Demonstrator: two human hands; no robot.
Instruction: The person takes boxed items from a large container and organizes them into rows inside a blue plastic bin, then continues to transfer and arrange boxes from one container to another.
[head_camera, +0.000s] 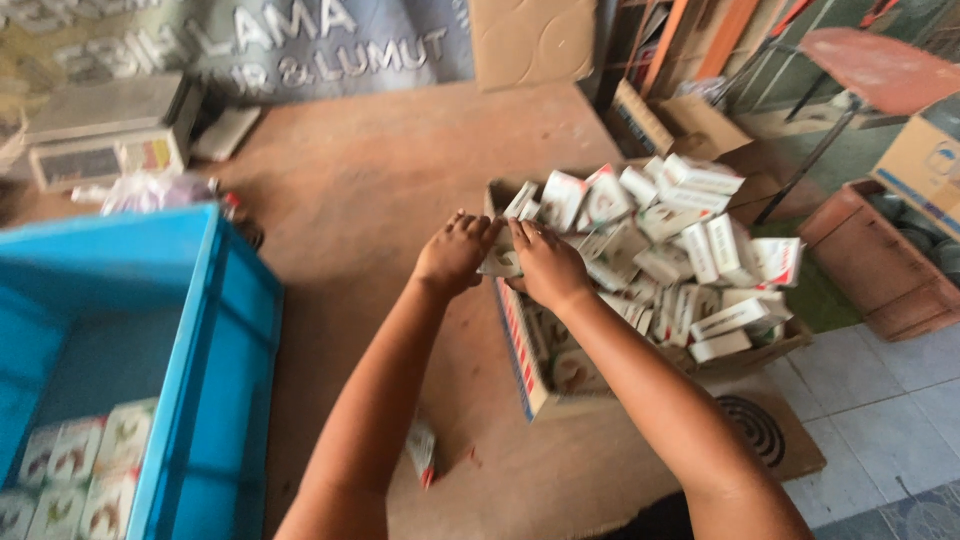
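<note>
My left hand and my right hand meet at the near left corner of a cardboard box heaped with several small white cartons. Both hands close on one small white carton held between them at the box's edge. At the left, a blue plastic crate holds rows of the same white cartons laid flat on its bottom. One loose carton lies on the brown tabletop under my left forearm.
A weighing scale and a crumpled plastic bag stand at the table's far left. Cardboard boxes, a wooden crate and metal legs crowd the tiled floor at the right. A dark coil lies near the table's right edge.
</note>
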